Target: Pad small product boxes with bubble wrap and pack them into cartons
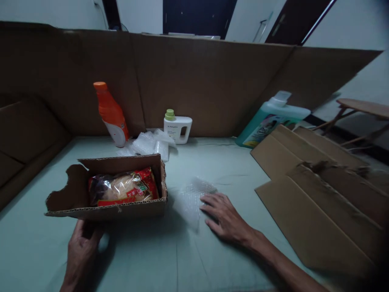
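An open cardboard box (133, 209) stands left of the middle, with a ragged cut-out at its left end. Inside it lies a red and clear plastic food packet (124, 187). My left hand (81, 247) is at the box's near lower edge, its fingers curled against it and their tips hidden by the box. To the right, a piece of bubble wrap (191, 198) lies on the pale green cloth, somewhat blurred. My right hand (226, 217) reaches its right edge with fingers apart, touching it but not closed round it.
Behind stand an orange bottle (112, 115), crumpled bubble wrap (148, 142), a white bottle with green cap (178, 127) and a teal liquid jug (267, 119). Folded cardboard (304, 198) lies at right. Tall cardboard walls (212, 81) close off the back and left.
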Motion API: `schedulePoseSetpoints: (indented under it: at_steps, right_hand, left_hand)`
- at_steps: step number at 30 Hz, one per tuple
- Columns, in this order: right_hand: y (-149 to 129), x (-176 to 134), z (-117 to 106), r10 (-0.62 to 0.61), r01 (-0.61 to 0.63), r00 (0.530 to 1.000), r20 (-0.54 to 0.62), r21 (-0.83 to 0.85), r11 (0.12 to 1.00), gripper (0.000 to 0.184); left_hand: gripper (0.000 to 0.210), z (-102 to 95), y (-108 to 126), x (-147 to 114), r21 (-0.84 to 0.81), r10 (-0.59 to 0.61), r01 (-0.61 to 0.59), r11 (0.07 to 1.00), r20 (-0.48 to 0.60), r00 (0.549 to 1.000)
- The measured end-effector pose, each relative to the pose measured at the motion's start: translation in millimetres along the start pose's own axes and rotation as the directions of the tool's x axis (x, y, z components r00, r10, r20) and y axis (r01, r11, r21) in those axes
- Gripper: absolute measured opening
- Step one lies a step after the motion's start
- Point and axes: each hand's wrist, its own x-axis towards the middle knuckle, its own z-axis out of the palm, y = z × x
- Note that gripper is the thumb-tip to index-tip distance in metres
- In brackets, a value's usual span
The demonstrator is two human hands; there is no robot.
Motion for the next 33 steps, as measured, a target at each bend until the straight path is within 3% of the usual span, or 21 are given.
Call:
schedulePoseSetpoints:
  at_steps: [1,3,5,9,13,15,17,19,22,26,27,28,31,33]
  right_hand:
    - [-7,-8,-2,0.024,-0.024,1.000,0.021,0.030,0.999,0.028]
    - [-14,-8,-10,0.085,-0.081,0.995,-0.046,0.097,0.992,0.021]
    - [-13,14,-20,0.124,-0.102,0.983,-0.132,0.164,0.981,0.018]
    - [8,110,-23,0.168,-0.141,0.965,-0.199,0.143,0.980,0.023]
    - [30,220,-1,0.182,-0.165,0.959,-0.218,0.097,0.982,0.028]
    - [37,256,10,0.190,-0.172,0.957,-0.218,0.098,0.980,0.033]
    - [43,269,13,0.208,-0.188,0.948,-0.240,0.104,0.977,0.035]
    - [48,258,4,0.230,-0.207,0.927,-0.296,0.106,0.973,0.033]
    - [55,207,-29,0.231,-0.217,0.866,-0.443,0.084,0.973,0.033]
    - [62,116,-74,0.055,-0.219,0.668,-0.742,-0.125,0.968,0.033]
    - [63,97,-78,0.005,-0.227,0.654,-0.756,-0.190,0.955,0.031]
    - [64,80,-79,-0.033,-0.217,0.679,-0.733,-0.243,0.945,0.027]
    - [59,47,-65,-0.088,-0.088,0.812,-0.577,-0.271,0.959,0.017]
    - [51,40,-50,-0.047,-0.055,0.846,-0.532,-0.176,0.983,0.017]
  left_hand:
    - [0.062,-1.9,1,0,-0.012,-0.019,0.019,1.000,0.004,1.000]
    - [0.062,-4.8,6,-3,-0.044,-0.061,0.061,0.997,0.004,0.998]
    - [0.063,-5.8,10,-5,-0.077,-0.065,0.064,0.995,-0.005,0.998]
    - [0.069,0.2,9,-9,-0.077,-0.038,0.041,0.996,0.034,0.999]
    - [0.070,10.9,0,-9,-0.077,-0.008,0.007,0.997,-0.007,1.000]
    - [0.069,13.6,-3,-9,-0.078,-0.018,0.017,0.997,-0.011,1.000]
    - [0.068,14.2,-3,-10,-0.086,-0.027,0.027,0.996,0.000,1.000]
    - [0.065,14.0,0,-12,-0.079,-0.017,0.018,0.997,0.009,1.000]
    - [0.066,14.6,5,-13,0.020,0.006,-0.006,1.000,-0.005,1.000]
    - [0.074,16.7,12,-6,0.016,0.014,-0.015,1.000,0.047,0.999]
    - [0.074,16.8,14,-4,-0.004,0.006,-0.005,1.000,0.068,0.998]
    - [0.073,16.7,15,-2,-0.014,-0.004,0.005,1.000,0.088,0.996]
    - [0.067,17.6,21,1,0.010,-0.001,0.000,1.000,0.102,0.995]
    - [0.063,22.5,27,2,0.040,0.023,-0.026,0.999,0.083,0.996]
